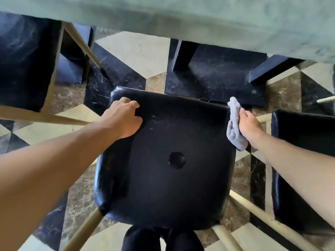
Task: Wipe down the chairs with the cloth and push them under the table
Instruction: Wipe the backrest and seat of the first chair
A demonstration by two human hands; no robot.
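Left hand [123,118]: resting on the near-left part of the black chair seat [168,160], fingers curled over the padding close to the far-left corner, thumb side toward the middle; holding nothing else. Bare forearm running back toward the lower left of the view.

Right hand [248,124]: at the right edge of the same seat, fingers wrapped round a grey cloth [234,124], pressing it against the seat's side. Cloth bunched, one end poking up past the fingers toward the seat's far-right corner, the other end hanging down below the wrist.

Seat itself: square with rounded corners, glossy black, a round button dimple [176,160] near its centre, faint dusty smears on the upholstery just beside the left hand. Pale wooden legs [85,229] splaying out from under the near corners. Standing in front of the table [199,20], not under it: far edge of the seat well short of the green tablecloth hanging across the top of the view.

Further out: a second black chair [304,160] just to the right, with the same pale frame; a third dark chair [25,60] at the upper left, partly beneath the tablecloth. Dark table base [215,77] on the floor beyond the seat. Floor [134,51] of marble tiles in cream, brown and black geometric shapes. Dark trouser legs [159,240] visible at the bottom edge, just behind the seat.
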